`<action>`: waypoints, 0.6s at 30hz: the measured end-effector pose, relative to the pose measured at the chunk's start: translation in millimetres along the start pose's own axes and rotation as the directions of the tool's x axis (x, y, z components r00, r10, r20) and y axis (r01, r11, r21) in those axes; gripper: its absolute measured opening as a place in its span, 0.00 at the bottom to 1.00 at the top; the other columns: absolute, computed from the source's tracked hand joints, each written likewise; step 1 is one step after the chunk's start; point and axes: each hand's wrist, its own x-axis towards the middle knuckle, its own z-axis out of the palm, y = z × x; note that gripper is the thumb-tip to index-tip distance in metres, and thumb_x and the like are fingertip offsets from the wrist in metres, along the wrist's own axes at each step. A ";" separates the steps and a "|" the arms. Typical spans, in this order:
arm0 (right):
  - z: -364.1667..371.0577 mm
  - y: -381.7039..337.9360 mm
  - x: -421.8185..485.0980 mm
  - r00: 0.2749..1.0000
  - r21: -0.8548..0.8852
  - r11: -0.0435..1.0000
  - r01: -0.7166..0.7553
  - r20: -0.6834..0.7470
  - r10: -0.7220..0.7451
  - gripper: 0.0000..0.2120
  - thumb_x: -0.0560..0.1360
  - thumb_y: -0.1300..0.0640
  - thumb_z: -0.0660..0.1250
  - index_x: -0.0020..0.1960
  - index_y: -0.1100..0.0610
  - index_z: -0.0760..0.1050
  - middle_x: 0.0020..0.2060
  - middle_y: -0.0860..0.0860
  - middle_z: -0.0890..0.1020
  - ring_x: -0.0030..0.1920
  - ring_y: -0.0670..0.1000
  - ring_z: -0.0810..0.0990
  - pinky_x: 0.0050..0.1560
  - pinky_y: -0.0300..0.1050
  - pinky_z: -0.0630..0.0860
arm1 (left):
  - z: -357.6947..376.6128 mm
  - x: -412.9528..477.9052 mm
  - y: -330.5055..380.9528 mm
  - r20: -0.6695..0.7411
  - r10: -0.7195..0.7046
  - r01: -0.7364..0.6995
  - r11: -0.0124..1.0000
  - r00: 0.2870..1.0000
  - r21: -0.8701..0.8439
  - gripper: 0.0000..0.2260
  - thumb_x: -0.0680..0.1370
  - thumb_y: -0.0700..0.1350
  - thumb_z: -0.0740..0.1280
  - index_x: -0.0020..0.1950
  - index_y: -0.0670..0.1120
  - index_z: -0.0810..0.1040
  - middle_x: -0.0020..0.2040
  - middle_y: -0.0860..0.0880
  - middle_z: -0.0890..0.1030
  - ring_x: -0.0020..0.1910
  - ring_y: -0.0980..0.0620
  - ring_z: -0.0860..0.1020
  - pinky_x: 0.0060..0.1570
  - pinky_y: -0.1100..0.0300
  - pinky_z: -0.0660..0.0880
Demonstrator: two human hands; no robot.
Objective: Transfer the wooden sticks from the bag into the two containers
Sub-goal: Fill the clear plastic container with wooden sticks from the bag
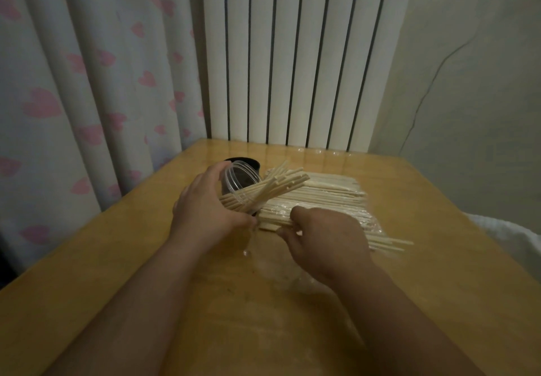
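We had the left grip (205,208) wrapped round a clear plastic jar (238,181), with the thumb low on the near side and the fingers up by the rim. The jar was tilted, mouth facing up and to the right, and its base was hidden behind the hand. A bunch of wooden sticks (275,186) sat in it, ends fanning out of the mouth toward the upper right. Just behind the jar stood a dark container (244,161), upright and mostly hidden. We couldn't tell what it held.

The rest of the sticks lay flat in the clear bag (370,224) on the tabletop (439,273), just right of the jar and running left to right. A few ends poked out past the bag's near right corner.

The right grip (325,238) was on the near left end of that pile, fingers curled down and pinching some sticks. We couldn't tell how many. Both hands were close together but apart. Some clear film lay crumpled on the tabletop between the forearms.

Around it we saw a white radiator (292,53) behind the tabletop, a curtain (87,82) with pink hearts on the left, a cracked wall (468,82) on the right, and a white cloth (509,232) at the right edge.
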 end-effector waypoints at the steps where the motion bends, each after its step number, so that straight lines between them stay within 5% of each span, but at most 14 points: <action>1: -2.6 1.4 -0.2 0.999 -0.033 0.999 0.020 -0.047 -0.021 0.13 0.79 0.40 0.59 0.43 0.49 0.68 0.38 0.47 0.77 0.38 0.54 0.76 0.35 0.45 0.66 | 0.2 0.0 0.1 0.000 0.003 -0.003 1.000 1.000 -0.002 0.50 0.58 0.53 0.85 0.76 0.59 0.64 0.71 0.53 0.73 0.69 0.47 0.70 0.66 0.41 0.72; 5: -3.3 8.8 -0.3 0.927 -0.111 0.991 0.079 -0.359 -0.114 0.17 0.74 0.47 0.64 0.29 0.51 0.71 0.23 0.45 0.71 0.23 0.49 0.63 0.29 0.39 0.55 | 0.2 0.5 0.1 0.006 0.002 -0.001 1.000 1.000 -0.002 0.50 0.58 0.53 0.85 0.76 0.60 0.64 0.71 0.53 0.72 0.69 0.47 0.70 0.66 0.41 0.71; 9: 3.2 15.8 3.1 0.765 -0.002 0.993 0.118 -0.638 -0.092 0.19 0.81 0.49 0.58 0.34 0.54 0.73 0.29 0.47 0.70 0.31 0.49 0.64 0.37 0.43 0.58 | 0.2 0.3 -0.9 0.019 0.002 -0.002 1.000 1.000 -0.011 0.50 0.57 0.53 0.85 0.75 0.62 0.64 0.71 0.55 0.72 0.69 0.48 0.70 0.66 0.40 0.71; 14: 6.0 20.3 4.0 0.692 0.054 0.994 0.096 -0.722 -0.028 0.21 0.83 0.48 0.56 0.40 0.59 0.78 0.45 0.55 0.79 0.45 0.54 0.71 0.47 0.47 0.62 | 0.6 0.3 -2.1 0.039 0.033 -0.033 0.999 0.999 -0.019 0.48 0.55 0.52 0.85 0.71 0.64 0.67 0.67 0.57 0.74 0.66 0.49 0.71 0.64 0.41 0.72; 18: 0.3 16.6 1.8 0.687 0.151 0.985 0.087 -0.725 0.051 0.29 0.84 0.41 0.50 0.40 0.60 0.79 0.39 0.53 0.73 0.34 0.50 0.68 0.31 0.43 0.67 | 0.6 0.5 -3.3 0.043 0.036 -0.035 0.999 0.998 -0.025 0.48 0.55 0.52 0.84 0.71 0.64 0.66 0.67 0.58 0.74 0.66 0.50 0.71 0.64 0.42 0.72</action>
